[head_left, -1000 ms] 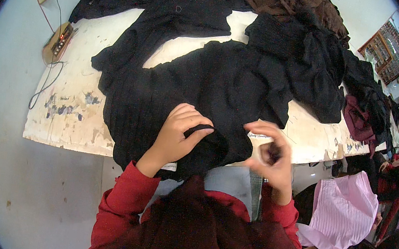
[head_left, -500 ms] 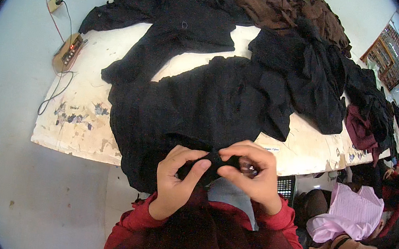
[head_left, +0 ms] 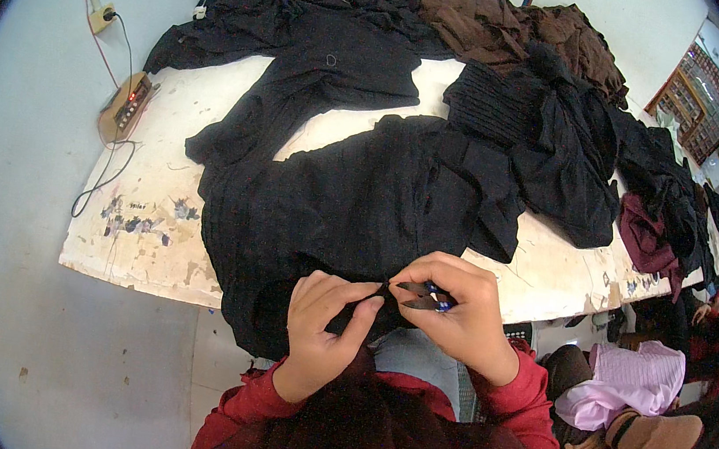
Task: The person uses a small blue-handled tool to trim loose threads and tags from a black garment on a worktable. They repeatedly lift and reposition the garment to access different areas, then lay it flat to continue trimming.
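Observation:
A black garment (head_left: 327, 194) is spread over the table's near edge, and part of it hangs down in front of me. My left hand (head_left: 326, 323) is closed, thumb and fingertips pinching a small bit of its dark cloth. Right beside that pinch, the fingertips of my right hand (head_left: 460, 311) meet the same bit of cloth. Dark-bladed thread snips (head_left: 424, 297) with blue on the handle are held inside my right hand, blades toward the left. What exactly lies between the right fingertips is too small to make out.
The pale, worn table (head_left: 139, 253) carries more black clothes (head_left: 343, 54) and a brown garment (head_left: 480, 21) at the back. At its left edge sits a power strip (head_left: 127, 108) with a cord. A pink striped cloth (head_left: 625, 388) lies low on the right, near a maroon cloth (head_left: 646, 235).
My right hand has turned, and the snips' blades now show between its fingers. Both hands still pinch the black cloth. The whole view has shifted slightly.

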`<action>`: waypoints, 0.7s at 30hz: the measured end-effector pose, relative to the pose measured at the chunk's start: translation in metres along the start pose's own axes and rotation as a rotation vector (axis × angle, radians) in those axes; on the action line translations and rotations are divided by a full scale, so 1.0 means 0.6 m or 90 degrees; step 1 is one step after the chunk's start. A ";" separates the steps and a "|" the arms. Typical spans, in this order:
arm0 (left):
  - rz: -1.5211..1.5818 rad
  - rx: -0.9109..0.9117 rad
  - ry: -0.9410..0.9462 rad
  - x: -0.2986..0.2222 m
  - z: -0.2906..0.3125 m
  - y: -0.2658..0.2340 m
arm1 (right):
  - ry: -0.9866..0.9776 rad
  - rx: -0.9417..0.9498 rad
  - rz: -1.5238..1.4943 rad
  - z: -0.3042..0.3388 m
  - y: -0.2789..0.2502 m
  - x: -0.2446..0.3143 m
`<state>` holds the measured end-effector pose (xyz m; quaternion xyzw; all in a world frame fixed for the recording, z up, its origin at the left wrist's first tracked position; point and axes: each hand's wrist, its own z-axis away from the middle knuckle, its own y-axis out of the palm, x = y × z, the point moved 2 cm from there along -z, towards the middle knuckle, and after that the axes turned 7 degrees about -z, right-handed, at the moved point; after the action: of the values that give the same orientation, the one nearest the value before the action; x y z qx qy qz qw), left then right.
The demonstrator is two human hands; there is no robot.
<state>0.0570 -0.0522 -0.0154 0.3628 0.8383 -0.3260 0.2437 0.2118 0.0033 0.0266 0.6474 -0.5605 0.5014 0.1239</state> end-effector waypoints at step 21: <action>0.499 0.069 -0.340 0.011 0.021 0.009 | 0.067 0.014 -0.080 0.016 -0.020 -0.010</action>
<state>0.0594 -0.0555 -0.0304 0.5673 0.5285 -0.3345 0.5357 0.2279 0.0041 0.0226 0.6554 -0.5061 0.5319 0.1774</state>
